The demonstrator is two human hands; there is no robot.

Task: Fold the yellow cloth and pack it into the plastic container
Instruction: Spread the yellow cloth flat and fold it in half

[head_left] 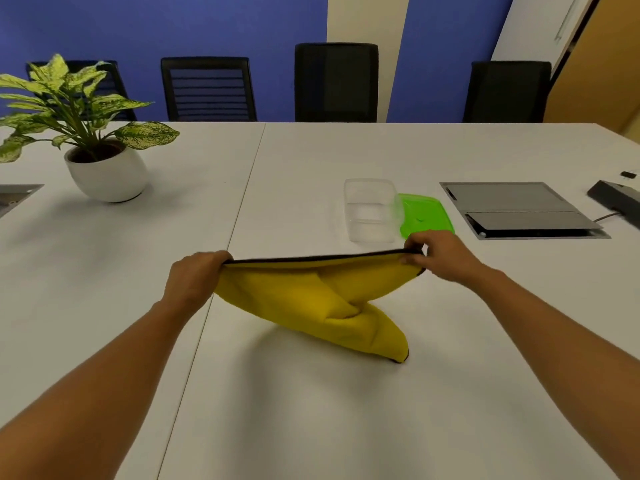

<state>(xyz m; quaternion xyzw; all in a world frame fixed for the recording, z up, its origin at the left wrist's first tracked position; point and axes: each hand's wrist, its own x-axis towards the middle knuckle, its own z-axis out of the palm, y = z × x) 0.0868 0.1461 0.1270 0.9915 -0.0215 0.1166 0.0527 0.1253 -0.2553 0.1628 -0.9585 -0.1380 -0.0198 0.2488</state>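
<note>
The yellow cloth [311, 299] with a dark trim hangs stretched between my two hands above the white table [311, 410]. My left hand [195, 275] grips its left top corner and my right hand [438, 252] pinches its right top corner. The cloth sags in the middle, and its lower tip touches the table near me on the right. Behind the cloth stands the clear plastic container [372, 209], open and empty. Its green lid [424, 216] lies flat to the container's right, just beyond my right hand.
A potted plant [100, 157] in a white pot stands at the far left. A grey cable hatch [519, 209] is set into the table at the right, with a dark device [616, 199] beyond it. Several black chairs [336, 81] line the far edge.
</note>
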